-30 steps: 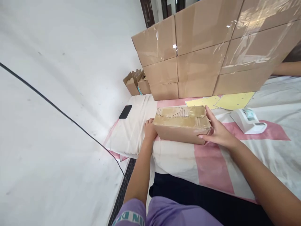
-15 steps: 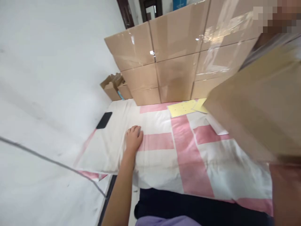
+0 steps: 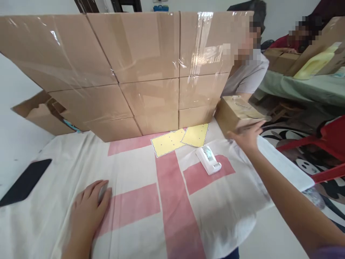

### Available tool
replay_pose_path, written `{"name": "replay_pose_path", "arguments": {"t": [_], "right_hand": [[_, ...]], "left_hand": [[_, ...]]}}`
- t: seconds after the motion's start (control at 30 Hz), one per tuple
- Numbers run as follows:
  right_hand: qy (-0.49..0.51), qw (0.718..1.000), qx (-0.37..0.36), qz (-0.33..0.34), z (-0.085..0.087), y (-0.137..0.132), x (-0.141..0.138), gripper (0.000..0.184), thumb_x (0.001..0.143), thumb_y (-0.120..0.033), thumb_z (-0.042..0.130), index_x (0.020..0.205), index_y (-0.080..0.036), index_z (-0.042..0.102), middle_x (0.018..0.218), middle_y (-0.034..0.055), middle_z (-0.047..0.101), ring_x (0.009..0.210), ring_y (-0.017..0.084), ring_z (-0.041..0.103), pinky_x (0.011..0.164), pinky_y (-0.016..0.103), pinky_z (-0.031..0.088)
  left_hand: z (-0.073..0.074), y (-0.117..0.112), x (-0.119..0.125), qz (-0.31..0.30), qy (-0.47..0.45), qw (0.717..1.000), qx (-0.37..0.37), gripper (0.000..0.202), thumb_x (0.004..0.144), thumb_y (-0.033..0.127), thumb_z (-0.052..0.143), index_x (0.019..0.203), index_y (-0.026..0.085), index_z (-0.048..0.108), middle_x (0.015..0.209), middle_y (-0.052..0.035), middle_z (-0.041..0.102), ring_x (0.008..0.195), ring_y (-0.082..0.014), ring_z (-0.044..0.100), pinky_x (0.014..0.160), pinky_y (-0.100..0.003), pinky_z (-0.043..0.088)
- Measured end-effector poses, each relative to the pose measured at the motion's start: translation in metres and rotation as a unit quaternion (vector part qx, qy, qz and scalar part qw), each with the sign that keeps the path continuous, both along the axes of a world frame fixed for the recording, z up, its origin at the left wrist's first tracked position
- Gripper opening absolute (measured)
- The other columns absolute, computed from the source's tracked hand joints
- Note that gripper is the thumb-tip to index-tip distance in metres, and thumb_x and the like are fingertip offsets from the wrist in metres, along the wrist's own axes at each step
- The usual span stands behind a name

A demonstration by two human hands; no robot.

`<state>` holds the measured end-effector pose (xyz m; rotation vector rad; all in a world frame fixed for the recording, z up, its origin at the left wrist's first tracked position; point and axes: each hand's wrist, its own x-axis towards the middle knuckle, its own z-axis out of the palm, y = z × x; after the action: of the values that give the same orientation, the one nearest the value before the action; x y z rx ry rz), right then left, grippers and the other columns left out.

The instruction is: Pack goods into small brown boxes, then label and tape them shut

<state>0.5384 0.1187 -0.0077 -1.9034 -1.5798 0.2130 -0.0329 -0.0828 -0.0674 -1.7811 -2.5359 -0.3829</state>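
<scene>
My left hand rests on the pink-and-white cloth, fingers curled together. A small greyish thing shows between its thumb and fingers, too hidden to name. At the table's right side, my right hand is against the near lower side of a small cardboard box, thumb to the left and fingers along its lower edge. The box sits beside the right end of the cardboard partition. Closer to me lies a white tape dispenser. Two yellow dotted cards overlap at the partition's foot.
A black phone-like slab lies at the left edge. An open carton stands behind the partition by the wall. One person sits beyond the partition, another farther right. A red chair stands on the right.
The view has swung right. The cardboard box, large and close before, is now farther off beside the partition with my right hand on it. The tape dispenser has come into view. My left hand stays put.
</scene>
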Motion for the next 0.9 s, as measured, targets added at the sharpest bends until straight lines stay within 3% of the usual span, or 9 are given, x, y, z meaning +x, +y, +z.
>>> {"name": "replay_pose_path", "arguments": {"t": [0.07,0.17,0.3,0.4,0.53,0.63,0.7,0.8,0.9], "right_hand": [[-0.058,0.989,-0.124,-0.053,0.005,0.000,-0.022,0.123,0.073,-0.073,0.067,0.159,-0.006,0.012,0.156,0.0348,0.033,0.138,0.057,0.041,0.106,0.070,0.041],[-0.145,0.963,-0.224,-0.040,0.016,-0.020,-0.037,0.077,0.078,-0.067,0.062,0.135,-0.015,0.058,0.139,0.0240,0.060,0.123,0.050,0.059,0.097,0.065,0.049],[-0.156,0.970,-0.187,0.014,0.037,-0.035,-0.047,0.043,0.083,-0.064,0.054,0.094,-0.026,0.072,0.099,0.0128,0.078,0.091,0.039,0.073,0.082,0.056,0.056],[-0.142,0.970,-0.137,0.142,0.059,-0.017,-0.101,0.038,0.082,-0.065,0.054,0.083,-0.033,0.073,0.091,0.0086,0.079,0.072,0.036,0.071,0.068,0.054,0.056],[-0.067,0.915,-0.118,0.379,0.078,0.003,-0.263,0.027,0.086,-0.055,0.059,0.088,-0.034,0.076,0.099,0.0078,0.079,0.090,0.037,0.073,0.077,0.054,0.059],[0.038,0.839,-0.129,0.527,0.067,0.012,-0.423,0.029,0.089,-0.042,0.061,0.115,-0.037,0.073,0.115,0.0045,0.076,0.098,0.032,0.073,0.086,0.050,0.060],[0.118,0.803,-0.127,0.570,0.049,0.025,-0.531,0.042,0.089,-0.033,0.061,0.130,-0.034,0.067,0.126,0.0052,0.072,0.099,0.028,0.073,0.087,0.046,0.061],[0.250,0.805,-0.105,0.528,0.018,0.053,-0.674,0.056,0.089,-0.027,0.057,0.145,-0.024,0.056,0.145,0.0084,0.061,0.106,0.024,0.072,0.098,0.041,0.057],[0.324,0.849,-0.068,0.412,-0.010,0.078,-0.766,0.057,0.094,-0.026,0.051,0.149,-0.013,0.050,0.159,0.0150,0.044,0.141,0.027,0.050,0.117,0.042,0.042]], "left_hand": [[0.000,0.002,-0.001,0.006,-0.008,1.000,-0.003,0.048,0.095,0.056,0.031,0.125,0.032,0.058,0.140,-0.0060,0.059,0.124,-0.0389,0.053,0.100,-0.060,0.046],[-0.003,0.003,0.002,0.006,-0.018,1.000,-0.001,0.046,0.093,0.056,0.034,0.125,0.034,0.058,0.139,-0.0047,0.060,0.123,-0.0390,0.054,0.099,-0.061,0.046],[0.002,0.000,0.004,0.023,-0.033,0.999,0.006,0.044,0.091,0.054,0.037,0.121,0.033,0.062,0.134,-0.0062,0.063,0.120,-0.0386,0.056,0.098,-0.061,0.047],[0.017,0.013,-0.029,-0.033,-0.123,0.991,-0.042,0.044,0.087,0.056,0.047,0.118,0.031,0.066,0.129,-0.0077,0.061,0.109,-0.0327,0.063,0.096,-0.052,0.053],[0.046,0.075,-0.140,0.062,-0.176,0.981,0.045,0.066,0.080,0.066,0.057,0.133,0.026,0.057,0.135,-0.0121,0.048,0.087,-0.0243,0.068,0.093,-0.049,0.057],[0.061,0.153,-0.227,0.139,-0.173,0.957,0.186,0.103,0.070,0.064,0.073,0.154,0.020,0.030,0.154,-0.0213,0.031,0.124,-0.0354,0.059,0.112,-0.053,0.044],[0.066,0.207,-0.265,0.144,-0.136,0.946,0.257,0.112,0.071,0.063,0.076,0.158,0.019,0.020,0.166,-0.0241,0.008,0.150,-0.0433,0.028,0.120,-0.057,0.032],[0.071,0.273,-0.293,0.109,-0.091,0.938,0.316,0.085,0.087,0.050,0.063,0.157,0.019,0.028,0.170,-0.0198,0.000,0.156,-0.0400,0.010,0.123,-0.056,0.025],[0.065,0.313,-0.303,0.139,-0.093,0.935,0.313,0.065,0.089,0.042,0.061,0.149,0.025,0.045,0.171,-0.0129,0.009,0.151,-0.0433,0.023,0.117,-0.063,0.033]]}}
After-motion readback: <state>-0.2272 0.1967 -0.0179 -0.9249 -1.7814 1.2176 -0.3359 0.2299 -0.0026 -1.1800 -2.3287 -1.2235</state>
